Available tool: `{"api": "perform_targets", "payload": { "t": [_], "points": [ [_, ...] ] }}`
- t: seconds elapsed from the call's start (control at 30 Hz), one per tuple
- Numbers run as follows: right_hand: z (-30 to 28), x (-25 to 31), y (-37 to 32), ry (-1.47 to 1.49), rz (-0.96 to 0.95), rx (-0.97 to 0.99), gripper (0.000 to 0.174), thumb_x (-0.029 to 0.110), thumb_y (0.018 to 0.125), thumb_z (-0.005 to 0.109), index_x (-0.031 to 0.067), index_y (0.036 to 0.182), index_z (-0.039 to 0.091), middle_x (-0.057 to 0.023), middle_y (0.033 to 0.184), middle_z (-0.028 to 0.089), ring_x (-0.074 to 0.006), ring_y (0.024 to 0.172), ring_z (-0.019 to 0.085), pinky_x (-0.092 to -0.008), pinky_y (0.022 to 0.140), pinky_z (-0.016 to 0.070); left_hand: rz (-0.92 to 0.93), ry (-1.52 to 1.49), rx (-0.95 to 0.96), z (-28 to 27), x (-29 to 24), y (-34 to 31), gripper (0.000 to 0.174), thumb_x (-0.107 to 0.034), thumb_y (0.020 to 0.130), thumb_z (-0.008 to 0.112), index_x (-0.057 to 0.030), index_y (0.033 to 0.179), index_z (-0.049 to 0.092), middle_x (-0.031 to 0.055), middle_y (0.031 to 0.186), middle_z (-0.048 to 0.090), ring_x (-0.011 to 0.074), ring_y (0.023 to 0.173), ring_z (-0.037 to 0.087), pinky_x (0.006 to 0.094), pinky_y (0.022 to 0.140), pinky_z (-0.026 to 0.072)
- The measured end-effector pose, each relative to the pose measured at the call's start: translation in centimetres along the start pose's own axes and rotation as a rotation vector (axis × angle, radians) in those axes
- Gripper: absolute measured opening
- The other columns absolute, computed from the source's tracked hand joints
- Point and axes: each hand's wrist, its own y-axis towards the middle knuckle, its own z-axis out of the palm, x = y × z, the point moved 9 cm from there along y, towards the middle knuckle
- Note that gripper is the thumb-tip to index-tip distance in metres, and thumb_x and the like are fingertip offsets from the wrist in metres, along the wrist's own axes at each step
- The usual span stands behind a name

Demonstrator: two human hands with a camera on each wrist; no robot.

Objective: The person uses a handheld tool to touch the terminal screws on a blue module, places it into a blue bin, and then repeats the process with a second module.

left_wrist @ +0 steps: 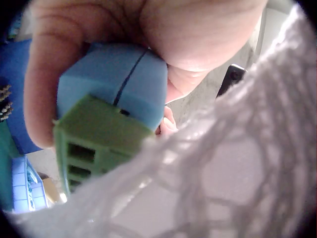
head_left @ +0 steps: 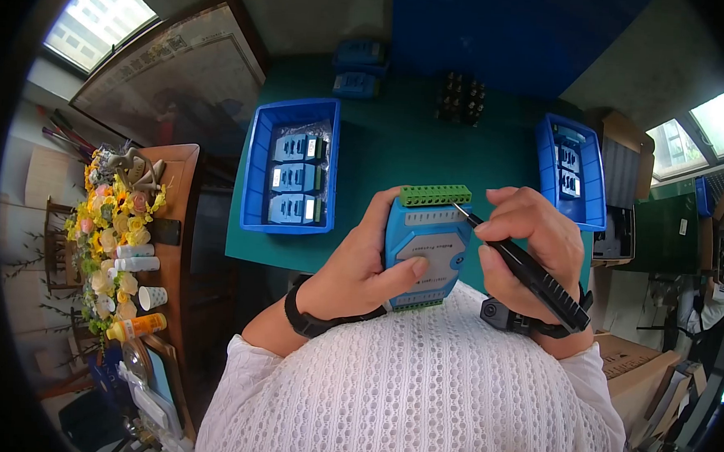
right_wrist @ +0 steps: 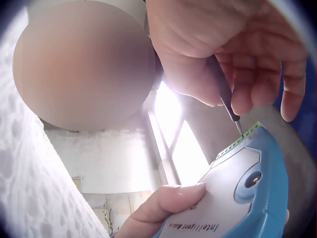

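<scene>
My left hand (head_left: pixel 368 259) grips a blue module (head_left: pixel 428 250) with a pale label, its thumb lying across the label. A green terminal block (head_left: pixel 435 195) runs along the module's far edge, and another green strip sits at the near edge. My right hand (head_left: pixel 533 243) holds a black screwdriver (head_left: pixel 531 276) slantwise. In the right wrist view the metal tip of the screwdriver (right_wrist: pixel 229 101) meets the green terminal block (right_wrist: pixel 240 140) near one end. The left wrist view shows the module's blue side (left_wrist: pixel 114 82) between fingers and palm, close to the white knit top.
A blue bin (head_left: pixel 249 167) with several blue modules stands left on the green table (head_left: pixel 366 144); another blue bin (head_left: pixel 597 201) stands right. More modules (head_left: pixel 358 70) and a cluster of small dark parts (head_left: pixel 460 98) lie at the back. Flowers (head_left: pixel 120 238) and bottles line a wooden shelf at left.
</scene>
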Motion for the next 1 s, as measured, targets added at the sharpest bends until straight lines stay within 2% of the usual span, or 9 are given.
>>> {"api": "perform_targets", "payload": {
  "t": [0.13, 0.33, 0.73, 1.0],
  "points": [
    [-0.1, 0.2, 0.2, 0.001, 0.006, 0.017, 0.019, 0.000, 0.058, 0.066, 0.0028, 0.076, 0.062, -0.0089, 0.071, 0.061, -0.0249, 0.069, 0.061, -0.0368, 0.077, 0.0509, 0.019, 0.012, -0.019, -0.1, -0.2, -0.1, 0.064, -0.020, 0.082, 0.055, 0.0038, 0.129, 0.019, 0.0205, 0.119, 0.046, 0.0250, 0.112, 0.047, 0.0349, 0.094, 0.0366],
    [-0.9, -0.4, -0.2, 0.108, 0.014, -0.120, 0.019, 0.000, 0.059, 0.070, 0.0018, 0.076, 0.063, -0.0089, 0.073, 0.065, -0.0217, 0.069, 0.065, -0.0355, 0.077, 0.0520, 0.014, 0.036, -0.008, 0.0, -0.3, 0.0, 0.063, -0.020, 0.082, 0.055, 0.0040, 0.129, 0.020, 0.0207, 0.118, 0.046, 0.0253, 0.111, 0.047, 0.0347, 0.094, 0.0371],
    [-0.6, -0.2, -0.1, 0.096, -0.026, -0.121, 0.020, 0.003, 0.061, 0.072, 0.0016, 0.078, 0.063, -0.0100, 0.072, 0.064, -0.0212, 0.067, 0.065, -0.0377, 0.077, 0.0517, 0.054, 0.094, -0.006, -0.1, -0.7, 0.0, 0.063, -0.018, 0.082, 0.055, 0.0037, 0.129, 0.020, 0.0206, 0.117, 0.048, 0.0251, 0.109, 0.050, 0.0338, 0.092, 0.0386],
    [-0.6, -0.1, -0.1, 0.085, -0.058, -0.120, 0.022, 0.010, 0.063, 0.076, 0.0024, 0.079, 0.063, -0.0106, 0.071, 0.064, -0.0207, 0.068, 0.065, -0.0408, 0.078, 0.0508, 0.062, 0.157, -0.013, -0.2, -0.9, 0.1, 0.063, -0.018, 0.082, 0.056, 0.0039, 0.129, 0.020, 0.0213, 0.116, 0.048, 0.0260, 0.107, 0.051, 0.0337, 0.091, 0.0397]
  ]
}}
